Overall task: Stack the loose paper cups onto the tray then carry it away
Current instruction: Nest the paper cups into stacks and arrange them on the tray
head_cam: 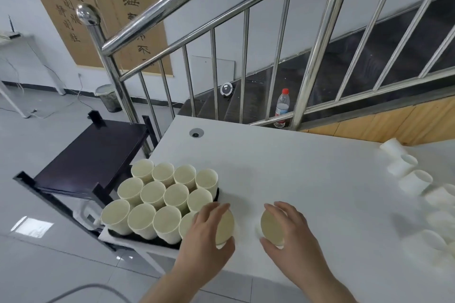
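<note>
**While each hand grips a cup: stacks on the tray, loose cups at the right**

While curled round a paper cup apiece, fingers first: left hand (206,231) wrapped over the left cup (225,227), thumb low on its near rim, fingertips at the far rim, cup mouth tipped toward the camera. Right hand (289,227) clasped likewise round the right cup (272,227), thumb under, fingers spread over the top. Both cups just above the white table (295,167), near each other but apart. Just left of the left cup, cup stacks (160,194) packed upright in rows on the dark tray (147,241) at the table's left corner. Farther right, loose cups (413,179) lying on their sides near the table's right edge. Beyond, a black cart (98,152), a steel railing (221,39), a water bottle (282,106).
</note>
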